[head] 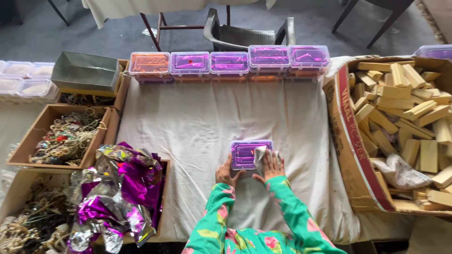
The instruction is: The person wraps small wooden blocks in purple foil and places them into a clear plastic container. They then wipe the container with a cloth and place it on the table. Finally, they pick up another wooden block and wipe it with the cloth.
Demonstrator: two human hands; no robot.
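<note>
Hands at clear plastic box (246, 154) on white-clothed table (188, 127) | left hand (226, 173) grip loose, fingers touching box's near-left corner | right hand (270, 165) pressing white cloth (260, 153) flat onto box lid | row of filled boxes (229, 63) far behind box.

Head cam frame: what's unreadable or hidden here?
- Clear lidded box: contents hidden by purple foil under the lid; near right corner covered by the white cloth.
- Right hand: palm side hidden, pressing on the cloth.
- Left hand: fingertips at the box's near edge, contact unclear.
- Cardboard box of wooden blocks: cut off by the right edge.
- Row of lidded boxes: contents too small to tell.
</note>
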